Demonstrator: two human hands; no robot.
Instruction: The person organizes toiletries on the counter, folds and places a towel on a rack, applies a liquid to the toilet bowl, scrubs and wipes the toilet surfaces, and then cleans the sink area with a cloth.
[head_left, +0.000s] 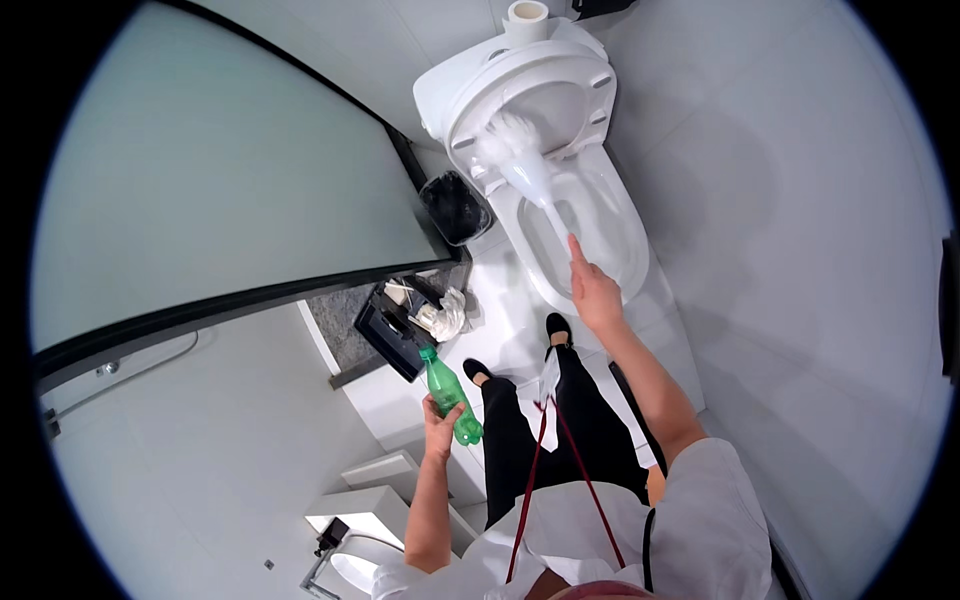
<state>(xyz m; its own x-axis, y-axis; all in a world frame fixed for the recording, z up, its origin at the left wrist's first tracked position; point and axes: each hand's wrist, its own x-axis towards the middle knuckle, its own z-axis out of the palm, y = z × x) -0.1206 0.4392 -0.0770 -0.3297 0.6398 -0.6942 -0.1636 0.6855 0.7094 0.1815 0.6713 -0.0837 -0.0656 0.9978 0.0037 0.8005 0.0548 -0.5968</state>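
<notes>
My right hand (595, 289) grips the handle of a white toilet brush (529, 180), its index finger stretched along the handle. The brush's bristles are against the underside of the raised seat of a white toilet (637, 259), near the hinges. The handle passes above the bowl. In my left hand (442, 427) is a green plastic bottle (448, 390) with a green cap, held around its lower part and pointing up and left, away from the toilet.
A black-lined waste bin (455, 208) stands left of the toilet. Below it, a black dustpan (390, 334) lies near a crumpled white plastic bag (448, 316). A paper roll (528, 19) stands on the cistern. A black-framed frosted glass panel (247, 172) is at left.
</notes>
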